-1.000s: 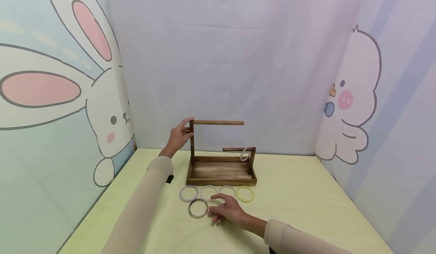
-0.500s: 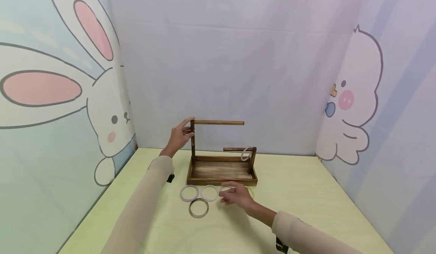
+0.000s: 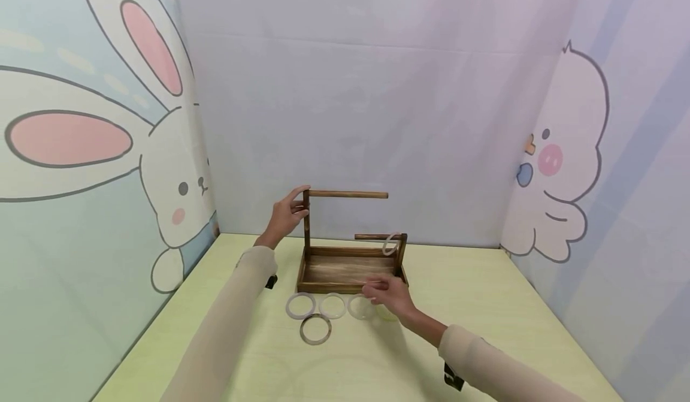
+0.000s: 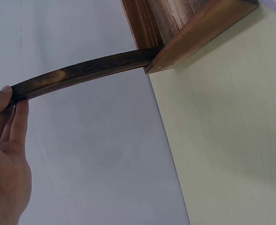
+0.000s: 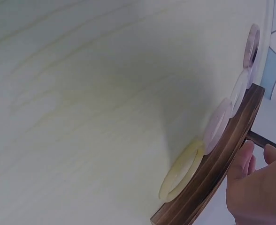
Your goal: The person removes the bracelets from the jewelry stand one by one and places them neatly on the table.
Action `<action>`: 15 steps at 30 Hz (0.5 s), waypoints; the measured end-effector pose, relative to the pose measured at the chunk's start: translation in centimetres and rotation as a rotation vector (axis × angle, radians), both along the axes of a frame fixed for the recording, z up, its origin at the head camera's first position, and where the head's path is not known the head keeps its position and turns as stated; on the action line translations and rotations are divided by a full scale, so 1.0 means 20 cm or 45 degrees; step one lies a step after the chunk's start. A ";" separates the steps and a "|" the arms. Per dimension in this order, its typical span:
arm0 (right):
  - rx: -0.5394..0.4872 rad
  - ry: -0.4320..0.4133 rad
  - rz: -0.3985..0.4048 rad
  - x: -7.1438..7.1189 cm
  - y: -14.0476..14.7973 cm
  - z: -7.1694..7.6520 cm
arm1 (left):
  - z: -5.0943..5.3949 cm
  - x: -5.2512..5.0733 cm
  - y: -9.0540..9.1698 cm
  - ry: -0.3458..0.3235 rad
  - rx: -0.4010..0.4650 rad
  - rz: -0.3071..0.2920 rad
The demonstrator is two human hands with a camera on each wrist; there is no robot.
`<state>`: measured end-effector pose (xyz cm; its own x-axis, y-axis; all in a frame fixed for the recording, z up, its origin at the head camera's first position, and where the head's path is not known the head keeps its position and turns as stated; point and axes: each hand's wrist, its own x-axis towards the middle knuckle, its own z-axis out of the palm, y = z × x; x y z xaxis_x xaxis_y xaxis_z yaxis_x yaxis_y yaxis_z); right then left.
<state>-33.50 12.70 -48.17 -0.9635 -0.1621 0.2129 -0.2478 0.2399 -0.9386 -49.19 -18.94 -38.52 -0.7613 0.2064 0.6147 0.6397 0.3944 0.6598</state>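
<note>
A dark wooden bangle stand (image 3: 334, 288) has a tray base, a tall post with a long bar, and a short post with a lower bar. My left hand (image 3: 284, 215) grips the top of the tall post (image 4: 86, 71), thumb on one side and fingers on the other. One whitish bangle (image 3: 385, 247) hangs on the lower bar. Over the tray's front right edge hovers my right hand (image 3: 392, 297), fingers loosely bent, with nothing visible in them. Below it lie a yellow bangle (image 5: 194, 149), partly hidden in the head view, and a pale bangle (image 3: 350, 307).
Left of these, along the tray's front, lie a white bangle (image 3: 332, 317) and a lavender bangle (image 3: 288, 307). A brown-tinted bangle (image 3: 302, 331) sits nearer me. Cartoon-printed cloth walls (image 3: 345, 102) enclose the pale yellow table (image 3: 463, 306) at the back and sides.
My right hand has moved right and away from me, from beside the brown-tinted bangle to the tray's front right edge. The left hand keeps its grip on the post.
</note>
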 end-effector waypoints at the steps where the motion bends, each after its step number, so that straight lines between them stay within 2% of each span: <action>1: 0.002 0.003 -0.026 -0.01 0.01 0.00 | 0.00 0.00 0.00 -0.002 -0.001 0.003; 10: 0.068 0.029 -0.250 -0.05 0.06 0.03 | 0.00 0.00 0.00 -0.006 0.006 -0.007; 15: 0.166 0.115 -0.375 -0.09 0.09 0.04 | -0.01 0.00 0.00 0.000 0.005 -0.013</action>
<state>-35.22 14.47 -47.43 -0.9511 0.0889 0.2957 -0.2312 0.4301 -0.8727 -49.24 -18.99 -38.62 -0.7590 0.2122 0.6155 0.6439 0.3852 0.6611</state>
